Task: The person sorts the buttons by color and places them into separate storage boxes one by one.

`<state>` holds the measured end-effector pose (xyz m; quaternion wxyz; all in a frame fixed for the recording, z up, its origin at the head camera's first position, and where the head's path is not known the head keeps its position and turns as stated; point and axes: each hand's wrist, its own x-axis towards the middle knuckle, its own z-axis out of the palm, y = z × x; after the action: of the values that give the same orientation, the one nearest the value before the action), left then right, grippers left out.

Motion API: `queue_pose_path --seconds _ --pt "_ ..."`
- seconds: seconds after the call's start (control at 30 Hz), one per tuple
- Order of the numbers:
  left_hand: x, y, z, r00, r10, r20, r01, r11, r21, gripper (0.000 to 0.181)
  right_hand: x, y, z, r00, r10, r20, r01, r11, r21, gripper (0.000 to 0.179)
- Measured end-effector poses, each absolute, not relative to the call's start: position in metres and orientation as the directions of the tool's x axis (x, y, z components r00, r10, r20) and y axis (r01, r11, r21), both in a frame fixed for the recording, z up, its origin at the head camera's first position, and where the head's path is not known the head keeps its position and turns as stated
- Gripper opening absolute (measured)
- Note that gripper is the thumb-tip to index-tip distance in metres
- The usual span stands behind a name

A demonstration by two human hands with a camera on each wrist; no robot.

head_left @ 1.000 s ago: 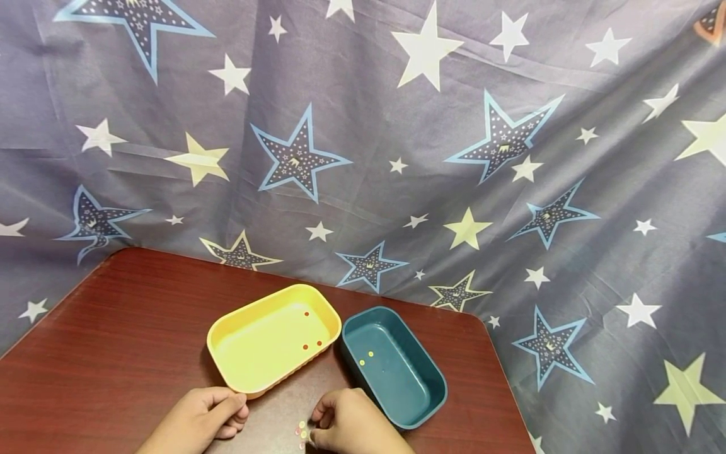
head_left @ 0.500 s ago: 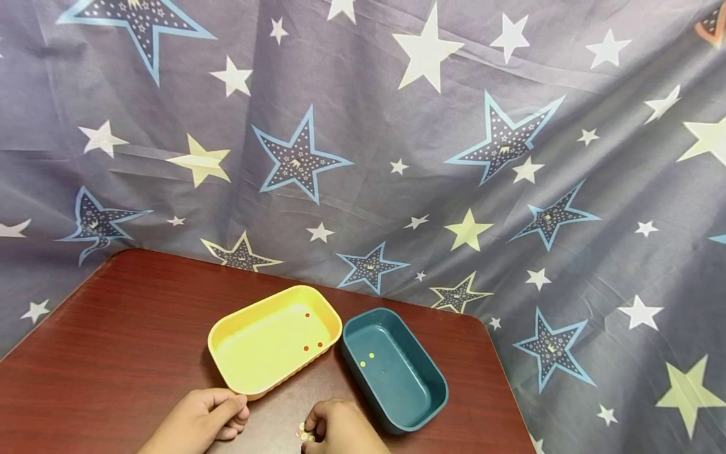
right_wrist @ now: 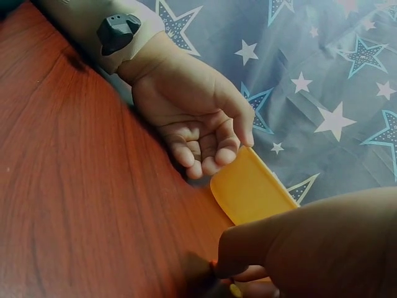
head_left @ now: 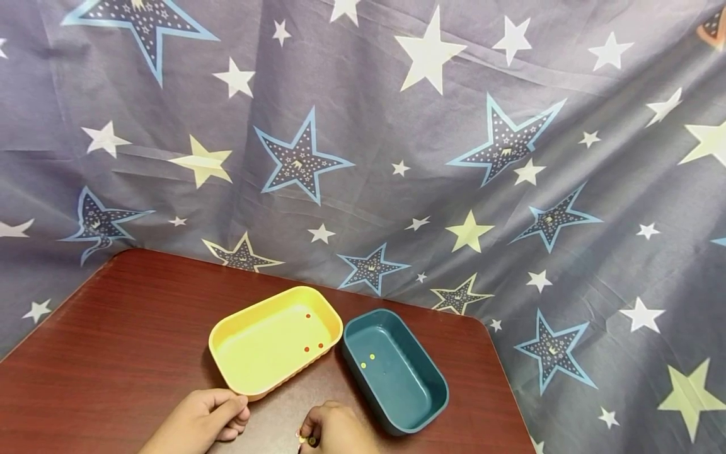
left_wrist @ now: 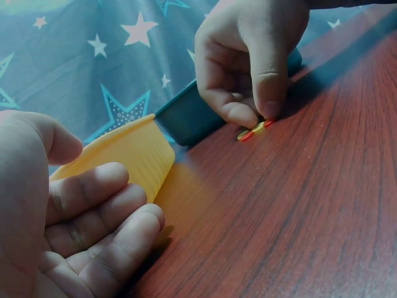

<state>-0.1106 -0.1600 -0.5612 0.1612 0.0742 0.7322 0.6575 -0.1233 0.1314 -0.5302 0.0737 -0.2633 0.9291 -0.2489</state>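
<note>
My left hand (head_left: 198, 419) holds the near corner of a yellow plastic tray (head_left: 261, 356) between thumb and index finger, the other fingers curled below. On the tabletop, my right hand (head_left: 343, 432) reaches down to a small cluster of red and yellow button-like discs (left_wrist: 254, 131). Its thumb and index fingertips touch or nearly touch them in the left wrist view; whether a disc is pinched is unclear. The hand covers part of the cluster in the head view. Inside the yellow tray lie red discs (head_left: 307, 349). Two yellow discs (head_left: 363, 366) lie in the dark teal tray (head_left: 397, 384).
Both trays stand side by side on a reddish-brown wooden table (head_left: 130, 328), their near corners almost touching. A grey curtain (head_left: 363, 208) printed with stars hangs behind the table and along its right side. A black device (right_wrist: 118, 32) is strapped to the left wrist.
My right hand has shifted left and towards the near edge, away from the teal tray, and covers more of the disc cluster. The left hand stays at the yellow tray's corner.
</note>
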Motion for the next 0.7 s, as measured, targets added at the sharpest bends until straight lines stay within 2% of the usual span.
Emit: queue_pose_path --seconds 0.17,0.47,0.7 --pt "-0.1104 -0.1605 -0.5608 -0.937 0.320 -0.140 -0.103 0.131 0.986 0.036 -0.1209 0.1280 -0.5285 -0.859 -0.512 -0.011 -0.437 0.744 -0.505 0.021" --pt "-0.1119 -0.1599 -0.5597 -0.939 0.306 -0.159 -0.122 0.138 0.983 0.040 -0.1202 0.1287 -0.5314 -0.833 -0.550 0.064 -0.519 0.737 -0.433 0.020" --pt "-0.1111 -0.1579 -0.5585 -0.941 0.303 -0.151 -0.115 0.134 0.984 0.039 -0.1205 0.1309 -0.5325 -0.832 -0.554 0.001 -0.502 0.753 -0.425 0.018"
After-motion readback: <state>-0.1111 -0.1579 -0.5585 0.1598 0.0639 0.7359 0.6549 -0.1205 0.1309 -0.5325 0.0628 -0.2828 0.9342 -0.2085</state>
